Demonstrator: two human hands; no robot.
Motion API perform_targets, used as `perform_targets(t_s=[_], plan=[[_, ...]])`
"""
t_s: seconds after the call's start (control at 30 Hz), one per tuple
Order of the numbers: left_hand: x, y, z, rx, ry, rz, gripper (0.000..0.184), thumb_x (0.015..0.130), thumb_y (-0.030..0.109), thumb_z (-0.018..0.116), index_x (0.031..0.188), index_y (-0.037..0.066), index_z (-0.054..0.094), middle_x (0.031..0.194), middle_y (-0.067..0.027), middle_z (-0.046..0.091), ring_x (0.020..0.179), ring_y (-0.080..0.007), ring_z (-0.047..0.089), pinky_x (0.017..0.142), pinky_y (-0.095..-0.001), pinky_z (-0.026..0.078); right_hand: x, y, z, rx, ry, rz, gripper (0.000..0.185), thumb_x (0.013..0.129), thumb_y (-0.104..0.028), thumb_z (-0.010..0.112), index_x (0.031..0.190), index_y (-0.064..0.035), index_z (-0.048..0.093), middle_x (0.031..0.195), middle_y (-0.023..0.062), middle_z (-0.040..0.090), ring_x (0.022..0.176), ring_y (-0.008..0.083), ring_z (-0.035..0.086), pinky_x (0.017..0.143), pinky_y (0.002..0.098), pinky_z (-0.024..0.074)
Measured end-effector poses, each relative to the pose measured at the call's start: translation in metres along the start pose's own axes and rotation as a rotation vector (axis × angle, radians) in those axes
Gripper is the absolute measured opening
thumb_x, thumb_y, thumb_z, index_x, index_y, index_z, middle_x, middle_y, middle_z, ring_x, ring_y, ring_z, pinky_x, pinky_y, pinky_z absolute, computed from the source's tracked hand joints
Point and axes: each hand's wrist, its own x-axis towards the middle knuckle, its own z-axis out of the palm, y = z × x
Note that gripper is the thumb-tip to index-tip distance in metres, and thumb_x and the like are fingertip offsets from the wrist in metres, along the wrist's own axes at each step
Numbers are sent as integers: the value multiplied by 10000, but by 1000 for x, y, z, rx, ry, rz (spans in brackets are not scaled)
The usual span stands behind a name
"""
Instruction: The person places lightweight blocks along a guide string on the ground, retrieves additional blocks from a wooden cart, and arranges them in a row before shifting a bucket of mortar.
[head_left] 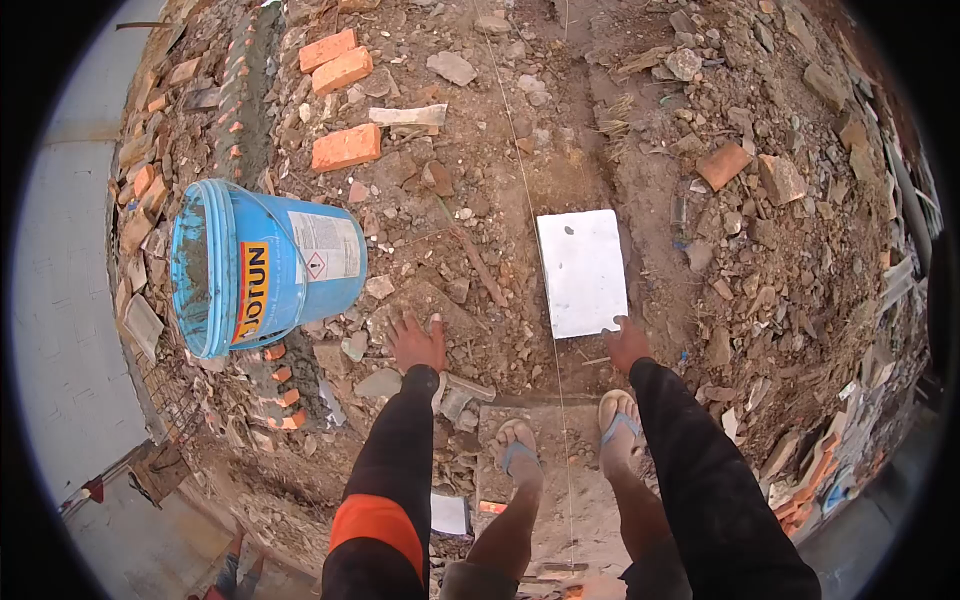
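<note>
White block (583, 275): rectangular, flat-faced, darkly specked, lying on brown soil (655, 215) with a thin string (563, 420) along its left edge. We record the right hand (628, 344) at its near right corner; whether the fingers grip, we cannot tell. Left hand (418, 343): back upward over jagged rubble (480, 345), fingers spread, near a smooth blue bucket (270, 265).

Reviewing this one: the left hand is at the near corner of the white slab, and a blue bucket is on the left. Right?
Not quite: the head view shows the right hand at the near corner of the white slab. The blue bucket is indeed on the left.
</note>
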Motion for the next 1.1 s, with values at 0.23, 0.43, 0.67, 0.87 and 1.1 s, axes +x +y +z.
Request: perform_targets(t_s=[0.23, 0.43, 0.67, 0.87, 1.1], plan=[[-33, -15, 20, -457, -79, -83, 753, 939, 478, 550, 1402, -92, 380, 1473, -349, 293, 1371, -485, 288, 1121, -527, 261, 7, -26, -52, -186, 71, -135, 551, 875, -332, 623, 1292, 8, 508, 1018, 292, 661, 978, 439, 639, 874, 487, 498], [-211, -84, -57, -540, -411, -447, 463, 790, 360, 661, 1039, -31, 659, 941, -275, 675, 936, -449, 639, 825, -486, 491, -63, -16, -166, -378, -95, 218, 713, 860, -398, 612, 1380, 56, 438, 1227, 295, 594, 1178, 413, 556, 1009, 451, 436], [-310, -169, -86, 6, -609, -336, 341, 915, 335, 532, 840, 38, 683, 844, -197, 680, 862, -336, 667, 737, -499, 515, -63, 3, -256, -302, -280, 422, 761, 848, -440, 647, 1399, 39, 431, 1306, 294, 545, 1225, 395, 532, 1040, 449, 420], [-177, -51, -227, -703, -117, -781, 262, 858, 232, 636, 837, -29, 639, 654, -81, 612, 587, -161, 549, 571, -338, 450, 44, -37, -280, -289, -287, 358, 766, 847, -444, 645, 1403, 36, 429, 1343, 281, 524, 1248, 398, 512, 1059, 447, 406], [100, 145, -311, -1086, -262, -316, 374, 928, 249, 602, 1185, -23, 610, 1020, -114, 673, 986, -182, 603, 869, -321, 465, 222, -169, -360, -186, -69, 150, 696, 844, -380, 640, 1339, 77, 464, 1226, 308, 588, 1197, 405, 549, 1030, 448, 422]])
